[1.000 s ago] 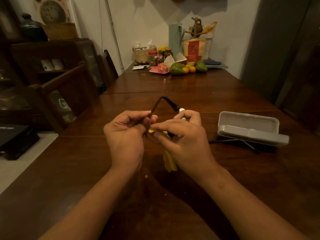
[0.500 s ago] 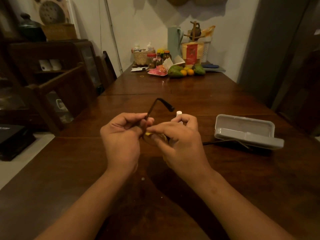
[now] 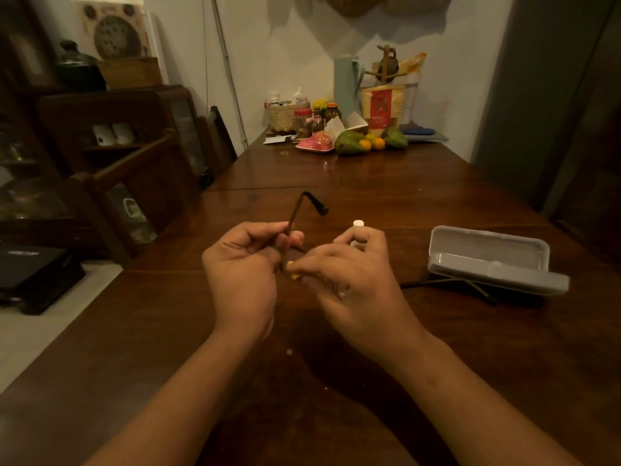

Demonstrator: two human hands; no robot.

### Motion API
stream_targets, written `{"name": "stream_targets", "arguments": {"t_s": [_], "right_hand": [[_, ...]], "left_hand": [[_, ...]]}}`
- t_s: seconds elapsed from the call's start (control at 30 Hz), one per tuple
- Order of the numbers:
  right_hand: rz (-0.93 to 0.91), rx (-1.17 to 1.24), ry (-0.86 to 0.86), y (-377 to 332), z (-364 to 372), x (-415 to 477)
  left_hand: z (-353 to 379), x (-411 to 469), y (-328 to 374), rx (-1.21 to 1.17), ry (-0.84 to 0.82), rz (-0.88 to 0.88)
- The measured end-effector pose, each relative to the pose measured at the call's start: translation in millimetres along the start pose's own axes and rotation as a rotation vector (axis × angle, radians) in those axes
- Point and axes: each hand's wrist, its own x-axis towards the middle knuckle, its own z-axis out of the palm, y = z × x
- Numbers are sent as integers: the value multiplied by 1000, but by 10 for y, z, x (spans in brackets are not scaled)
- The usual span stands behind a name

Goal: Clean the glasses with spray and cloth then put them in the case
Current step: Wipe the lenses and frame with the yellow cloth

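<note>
My left hand [image 3: 243,269] pinches the dark-framed glasses [image 3: 304,205], whose temple arm sticks up and away above my fingers. My right hand [image 3: 353,284] presses a yellow cloth [image 3: 291,274] against the lens; only a small bit of cloth shows between the fingers. A small white-capped spray bottle [image 3: 358,224] stands just behind my right hand, partly hidden. The grey glasses case [image 3: 487,257] lies open on the wooden table [image 3: 369,176] to the right.
A thin dark cable [image 3: 447,282] runs in front of the case. Jars, a basket, fruit [image 3: 349,142] and a pitcher crowd the table's far end. A wooden chair [image 3: 134,183] and dark cabinet stand to the left.
The yellow cloth that hung below my right hand is now bunched inside the fingers. The glasses' temple arm has shifted slightly left. Both hands stay together over the table.
</note>
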Motion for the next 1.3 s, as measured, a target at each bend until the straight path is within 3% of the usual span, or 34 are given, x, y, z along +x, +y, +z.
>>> {"name": "stream_targets", "arguments": {"t_s": [0.13,0.4,0.6,0.9,1.13,1.3], "right_hand": [[-30,-33,-95,40,-73,-12],[-37,-78,127,18,-72,22],[-102,-64,0,67,-101,8],[1,-207,148,58,-57,3],[-69,-98,20,108,-103,-11],[-14,-219,99,113,-135,-4]], "left_hand": [[-33,36,48,0,17,1],[9,17,52,-37,-16,-1],[-7,26,25,-6,-7,-7],[45,-55,28,-13,-77,-12],[43,-13,29,-20,-41,-21],[36,-12,6,-44,-67,-14]]}}
